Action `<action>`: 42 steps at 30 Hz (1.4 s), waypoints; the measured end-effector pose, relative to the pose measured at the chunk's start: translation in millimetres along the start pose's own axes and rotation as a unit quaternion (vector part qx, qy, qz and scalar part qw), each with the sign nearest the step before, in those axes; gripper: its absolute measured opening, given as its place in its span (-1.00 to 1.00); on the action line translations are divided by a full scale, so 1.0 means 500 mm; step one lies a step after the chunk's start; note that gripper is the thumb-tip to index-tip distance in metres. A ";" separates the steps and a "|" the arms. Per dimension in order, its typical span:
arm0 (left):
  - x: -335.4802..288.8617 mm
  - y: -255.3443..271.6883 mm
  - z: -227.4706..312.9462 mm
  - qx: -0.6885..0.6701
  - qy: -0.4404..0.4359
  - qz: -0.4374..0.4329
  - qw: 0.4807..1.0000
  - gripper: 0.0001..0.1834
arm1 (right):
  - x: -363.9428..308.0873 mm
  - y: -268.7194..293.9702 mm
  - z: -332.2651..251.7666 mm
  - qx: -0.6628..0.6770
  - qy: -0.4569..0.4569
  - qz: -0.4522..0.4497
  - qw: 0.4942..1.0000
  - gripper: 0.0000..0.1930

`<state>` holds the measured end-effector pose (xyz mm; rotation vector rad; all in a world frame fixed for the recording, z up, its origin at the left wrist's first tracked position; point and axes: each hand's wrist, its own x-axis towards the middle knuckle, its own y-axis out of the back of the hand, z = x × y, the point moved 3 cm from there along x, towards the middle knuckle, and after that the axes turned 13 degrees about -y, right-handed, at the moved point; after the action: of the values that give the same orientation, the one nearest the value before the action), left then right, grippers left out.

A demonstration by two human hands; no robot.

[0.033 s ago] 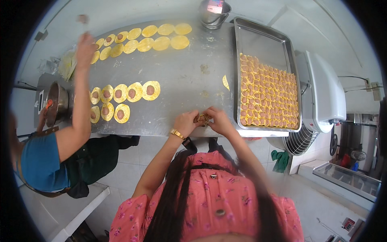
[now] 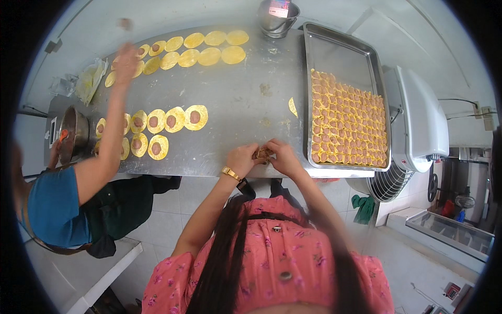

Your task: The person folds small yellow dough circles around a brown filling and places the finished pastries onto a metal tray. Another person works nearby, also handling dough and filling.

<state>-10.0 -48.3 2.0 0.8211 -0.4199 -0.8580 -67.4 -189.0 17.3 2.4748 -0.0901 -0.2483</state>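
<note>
At the near edge of the metal table (image 2: pixel 235 112), my left hand (image 2: pixel 243 160) and my right hand (image 2: pixel 284 158) meet with bent fingers around one small open-topped dumpling (image 2: pixel 263 154). Its yellow wrapper is gathered about the meat filling, and the fingers hide much of it. Right of my hands stands a large metal tray (image 2: pixel 346 168) with packed rows of finished dumplings (image 2: pixel 348 123) in its nearer part. To the left lie round yellow wrappers with meat balls on them (image 2: pixel 195 117), in two rows. A thin wrapper scrap (image 2: pixel 293 107) rests beyond my right hand.
A co-worker's arm (image 2: pixel 111 131) reaches across the table's left end, past a steel bowl (image 2: pixel 78 128). Along the far side lie plain yellow wrappers (image 2: pixel 210 56), some with meat. A metal bucket (image 2: pixel 275 26) stands beyond. A white appliance (image 2: pixel 421 118) flanks the tray.
The co-worker's raised hand has moved right and slightly down, over the far wrappers. My fingers have shifted slightly around the dumpling, which remains between my hands.
</note>
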 end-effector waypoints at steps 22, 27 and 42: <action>-0.005 -0.026 -0.005 -0.154 0.015 0.082 0.984 -0.75 | -0.016 0.007 0.011 -0.039 -0.046 0.044 0.997 -0.60; 0.003 -0.029 0.005 -0.119 -0.004 0.044 0.992 -0.73 | -0.002 -0.012 0.046 -0.003 -0.014 0.061 0.998 -0.57; 0.010 -0.029 -0.002 -0.154 -0.014 0.147 0.977 -0.74 | -0.024 0.009 0.010 -0.089 -0.027 0.213 0.973 -0.59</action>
<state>-13.6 -57.4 -9.9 0.4455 -0.4089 -0.6372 -80.4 -194.1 18.1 2.2057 -0.5880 -0.1304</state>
